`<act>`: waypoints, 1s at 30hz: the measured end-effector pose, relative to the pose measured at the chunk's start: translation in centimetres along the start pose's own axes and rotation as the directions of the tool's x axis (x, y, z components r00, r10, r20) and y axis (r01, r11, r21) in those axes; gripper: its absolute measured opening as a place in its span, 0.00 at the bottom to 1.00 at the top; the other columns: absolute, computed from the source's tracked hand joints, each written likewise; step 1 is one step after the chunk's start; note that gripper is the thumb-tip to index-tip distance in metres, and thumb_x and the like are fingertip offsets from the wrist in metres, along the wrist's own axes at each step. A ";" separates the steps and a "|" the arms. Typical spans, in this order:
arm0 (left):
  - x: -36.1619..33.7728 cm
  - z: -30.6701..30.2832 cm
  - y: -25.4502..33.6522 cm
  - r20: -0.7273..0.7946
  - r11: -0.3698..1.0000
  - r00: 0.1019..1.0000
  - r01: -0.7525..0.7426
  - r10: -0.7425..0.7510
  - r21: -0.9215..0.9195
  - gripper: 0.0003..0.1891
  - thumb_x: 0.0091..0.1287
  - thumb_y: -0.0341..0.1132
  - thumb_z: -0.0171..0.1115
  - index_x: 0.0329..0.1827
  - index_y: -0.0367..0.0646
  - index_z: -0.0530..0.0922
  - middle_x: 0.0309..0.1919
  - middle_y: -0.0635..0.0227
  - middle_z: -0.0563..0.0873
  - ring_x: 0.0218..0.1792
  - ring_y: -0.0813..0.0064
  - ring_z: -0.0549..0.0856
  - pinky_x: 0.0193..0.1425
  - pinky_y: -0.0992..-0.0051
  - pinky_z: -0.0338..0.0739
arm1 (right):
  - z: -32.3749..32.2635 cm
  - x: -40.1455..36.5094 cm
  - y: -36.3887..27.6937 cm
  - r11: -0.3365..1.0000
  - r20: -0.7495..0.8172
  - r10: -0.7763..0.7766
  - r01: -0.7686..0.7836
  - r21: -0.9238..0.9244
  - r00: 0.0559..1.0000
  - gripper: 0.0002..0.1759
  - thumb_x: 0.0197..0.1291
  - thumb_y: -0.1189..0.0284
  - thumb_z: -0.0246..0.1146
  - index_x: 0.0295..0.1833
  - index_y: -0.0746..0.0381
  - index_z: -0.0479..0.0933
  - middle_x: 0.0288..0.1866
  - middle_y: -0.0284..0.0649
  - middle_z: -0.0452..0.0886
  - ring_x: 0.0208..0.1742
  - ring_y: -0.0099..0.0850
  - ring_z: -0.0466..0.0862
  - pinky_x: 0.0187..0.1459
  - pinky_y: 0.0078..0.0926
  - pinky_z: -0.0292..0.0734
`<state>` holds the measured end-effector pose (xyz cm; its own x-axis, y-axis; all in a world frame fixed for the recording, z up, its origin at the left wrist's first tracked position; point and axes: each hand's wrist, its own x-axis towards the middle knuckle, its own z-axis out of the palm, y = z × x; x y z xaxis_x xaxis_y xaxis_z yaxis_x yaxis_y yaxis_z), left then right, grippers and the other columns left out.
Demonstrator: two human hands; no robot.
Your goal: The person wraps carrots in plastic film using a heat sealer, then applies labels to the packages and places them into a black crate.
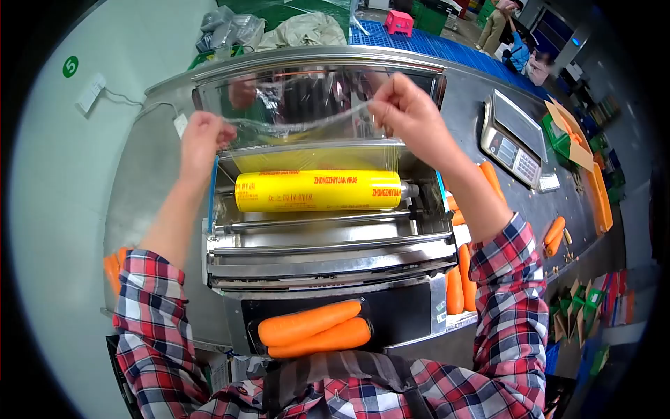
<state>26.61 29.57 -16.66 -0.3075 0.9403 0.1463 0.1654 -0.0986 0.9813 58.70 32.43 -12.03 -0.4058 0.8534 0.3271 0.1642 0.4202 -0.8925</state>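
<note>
My left hand (207,140) and my right hand (401,105) pinch the two ends of the clear plastic film (296,127), stretched between them above the wrapping machine. Its free edge sags a little in the middle. Below the film lies a yellow roll of wrap (317,190) inside the machine (331,265), behind its metal rollers. Nearer to me, two carrots (310,322) lie side by side in a clear tray on the black plate (405,318) at the machine's front.
A scale (515,143) stands on the metal table (460,105) at the right. More carrots (455,288) lie beside the machine. An open cardboard box (571,133) is farther right. A pink stool (399,23) and several people are in the background.
</note>
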 end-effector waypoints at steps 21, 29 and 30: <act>-6.7 -4.5 16.8 0.068 0.883 0.884 -0.451 0.462 -0.129 0.11 0.68 0.38 0.53 0.40 0.38 0.70 0.30 0.70 0.80 0.32 0.79 0.81 0.46 0.79 0.75 | -3.3 -6.5 -16.0 0.869 -0.275 -0.494 0.458 -0.187 0.825 0.04 0.63 0.74 0.56 0.38 0.62 0.68 0.27 0.36 0.76 0.25 0.21 0.77 0.27 0.15 0.73; -26.5 -10.1 4.5 0.667 0.873 0.674 0.482 -0.318 -0.071 0.04 0.64 0.24 0.54 0.38 0.38 0.69 0.28 0.61 0.82 0.30 0.72 0.84 0.37 0.73 0.80 | -1.8 -23.5 -8.7 0.929 0.748 0.101 -0.332 0.165 0.655 0.03 0.60 0.79 0.58 0.39 0.67 0.72 0.31 0.40 0.80 0.32 0.28 0.81 0.33 0.23 0.74; -28.5 -9.9 2.0 0.678 0.823 0.610 0.568 -0.410 -0.013 0.03 0.65 0.23 0.53 0.39 0.38 0.69 0.29 0.61 0.82 0.32 0.72 0.84 0.40 0.74 0.79 | -0.3 -25.7 -5.8 0.827 0.773 0.206 -0.529 0.190 0.600 0.03 0.61 0.78 0.58 0.38 0.66 0.71 0.29 0.37 0.78 0.31 0.25 0.78 0.32 0.22 0.73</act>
<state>26.40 -0.67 -17.57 0.3797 0.8351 -0.3980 -0.0505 0.4483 0.8924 68.43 8.10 -15.18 -0.9046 0.3600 -0.2282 0.1799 -0.1629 -0.9701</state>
